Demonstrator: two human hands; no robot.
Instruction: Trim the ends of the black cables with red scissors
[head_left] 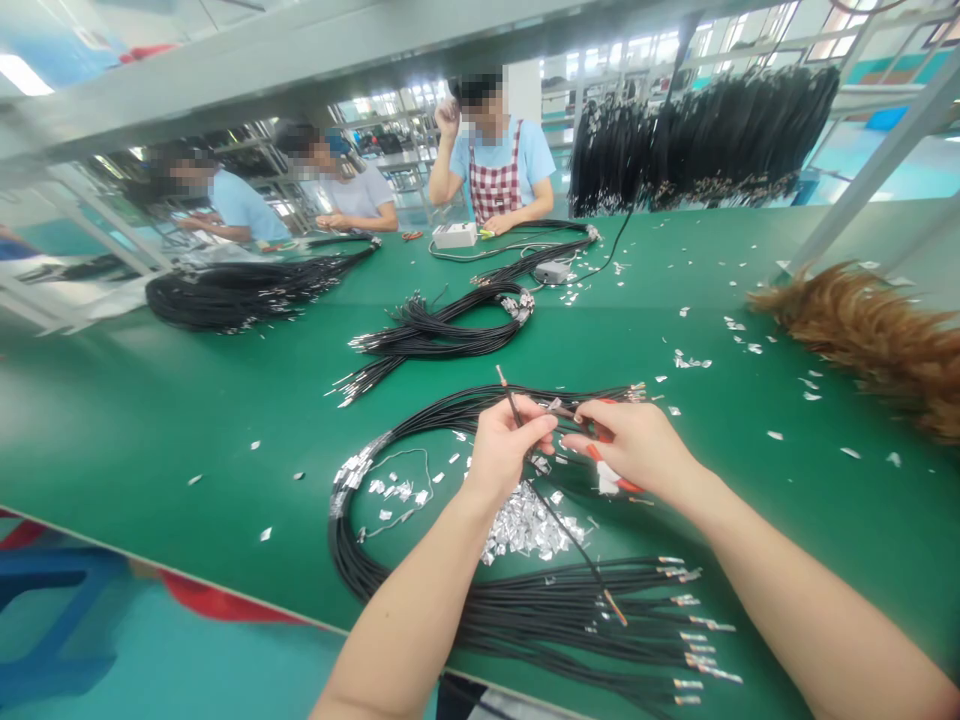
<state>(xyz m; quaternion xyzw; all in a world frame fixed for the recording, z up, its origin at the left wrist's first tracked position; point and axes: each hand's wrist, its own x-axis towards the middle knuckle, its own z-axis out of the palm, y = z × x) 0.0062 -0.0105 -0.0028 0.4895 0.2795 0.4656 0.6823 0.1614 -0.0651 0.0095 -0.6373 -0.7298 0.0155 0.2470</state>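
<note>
My left hand (506, 445) pinches a short black cable (564, 530) that runs diagonally, with bare copper-coloured wire at both ends. My right hand (637, 445) is closed around a small cutting tool with red-orange handles (611, 472), probably scissors or snips. Its dark tip is beside my left fingertips, near a bit of silver foil (553, 405). Below my hands lies a heap of silver foil scraps (529, 525). A looped bundle of black cables (341, 530) curves around the heap, with stripped ends at the lower right.
More black cable bundles (450, 340) lie further back on the green table (262, 560). Foil bits are scattered around. A brown feathery brush (877, 350) rests at the right. Several people sit opposite. Black cables (735, 140) hang behind, and a metal post (877, 160) stands at right.
</note>
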